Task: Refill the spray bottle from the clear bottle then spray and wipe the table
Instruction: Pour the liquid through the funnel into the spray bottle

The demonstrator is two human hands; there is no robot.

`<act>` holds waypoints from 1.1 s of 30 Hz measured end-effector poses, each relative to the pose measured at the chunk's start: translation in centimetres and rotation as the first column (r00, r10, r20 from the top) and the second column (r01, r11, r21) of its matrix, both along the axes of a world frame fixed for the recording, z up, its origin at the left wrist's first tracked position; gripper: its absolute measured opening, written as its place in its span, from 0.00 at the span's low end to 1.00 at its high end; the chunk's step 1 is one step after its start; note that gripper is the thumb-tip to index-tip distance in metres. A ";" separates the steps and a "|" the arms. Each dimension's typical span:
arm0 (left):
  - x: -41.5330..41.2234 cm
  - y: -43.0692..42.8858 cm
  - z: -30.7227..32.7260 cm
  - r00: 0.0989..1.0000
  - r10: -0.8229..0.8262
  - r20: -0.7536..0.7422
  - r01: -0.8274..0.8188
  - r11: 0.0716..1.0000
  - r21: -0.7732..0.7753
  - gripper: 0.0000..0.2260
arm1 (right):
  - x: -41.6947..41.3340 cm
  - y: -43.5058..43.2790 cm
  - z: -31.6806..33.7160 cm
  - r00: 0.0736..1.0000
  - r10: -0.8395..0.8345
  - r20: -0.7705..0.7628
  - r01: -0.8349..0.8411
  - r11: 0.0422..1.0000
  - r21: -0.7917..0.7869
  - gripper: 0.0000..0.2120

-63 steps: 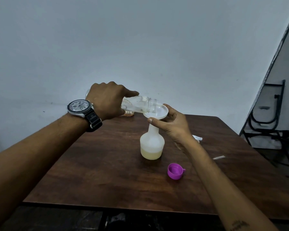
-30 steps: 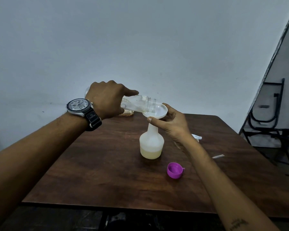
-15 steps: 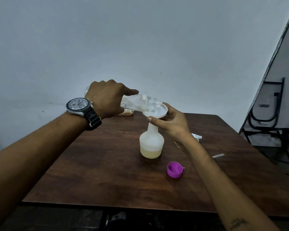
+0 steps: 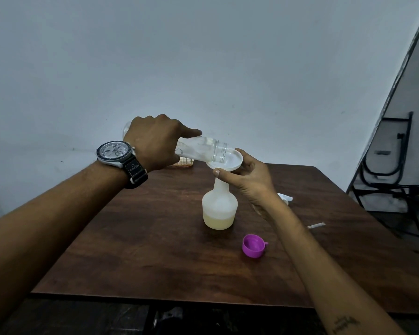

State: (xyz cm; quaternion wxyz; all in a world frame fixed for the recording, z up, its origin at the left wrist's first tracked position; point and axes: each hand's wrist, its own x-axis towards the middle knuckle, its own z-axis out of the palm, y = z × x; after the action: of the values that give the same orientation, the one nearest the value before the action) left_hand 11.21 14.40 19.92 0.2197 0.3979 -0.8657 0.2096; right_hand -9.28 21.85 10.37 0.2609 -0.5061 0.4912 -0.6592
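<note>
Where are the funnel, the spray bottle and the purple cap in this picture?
funnel (image 4: 235, 157): head view, inside of its white bowl, right of the bottle mouth.
spray bottle (image 4: 219, 206): head view, cloudy body wall above the yellowish liquid.
purple cap (image 4: 254, 245): head view, its open hollow inside.
</note>
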 end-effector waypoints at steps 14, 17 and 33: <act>-0.3 0.1 0.4 1.000 -0.001 0.017 0.002 1.000 -0.007 0.29 | -0.2 0.0 0.0 1.000 0.005 -0.009 -0.005 1.000 0.008 0.18; -0.3 0.2 0.5 1.000 -0.005 0.019 0.006 1.000 -0.007 0.29 | -0.3 -0.1 -0.1 1.000 0.007 -0.014 -0.007 1.000 0.011 0.18; -0.7 0.1 0.8 0.999 0.010 0.053 -0.007 0.998 -0.057 0.29 | -0.7 -0.5 -0.4 1.000 -0.010 -0.008 0.010 0.999 0.043 0.21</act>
State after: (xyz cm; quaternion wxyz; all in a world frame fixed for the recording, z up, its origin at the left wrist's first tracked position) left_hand 10.55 14.55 20.73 0.2068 0.3895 -0.8633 0.2454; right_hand -10.01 21.39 9.98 0.2663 -0.5006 0.5089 -0.6477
